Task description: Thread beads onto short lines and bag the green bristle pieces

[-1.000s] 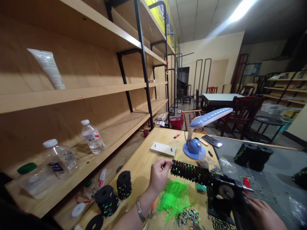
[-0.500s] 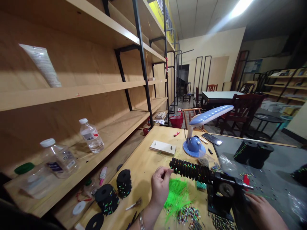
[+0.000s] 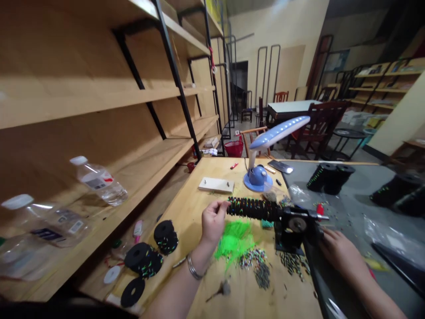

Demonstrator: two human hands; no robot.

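My left hand [image 3: 214, 217] is closed in a pinch at the left end of a row of black foam discs [image 3: 252, 207] dotted with coloured beads. Whatever is between its fingertips is too small to make out. The discs sit side by side on the horizontal shaft of a black hand-winder [image 3: 294, 226], whose metal rod end juts out to the right. My right hand [image 3: 335, 246] is at the winder's right side, its fingertips hidden against the dark machine. Below the discs lie a bright green heap of thin strands [image 3: 235, 241] and small coloured beads [image 3: 254, 257].
A blue desk lamp [image 3: 259, 177] stands behind the discs, beside a white board with two pegs [image 3: 215, 184]. Stacked black foam spools [image 3: 142, 259] are at the left, more spools [image 3: 330, 177] on the grey mat. Wooden shelving [image 3: 139, 173] with bottles borders the left side.
The view has shifted, so more of the table's near side and both forearms show. My left hand stays at the discs' left end, my right hand beside the winder.
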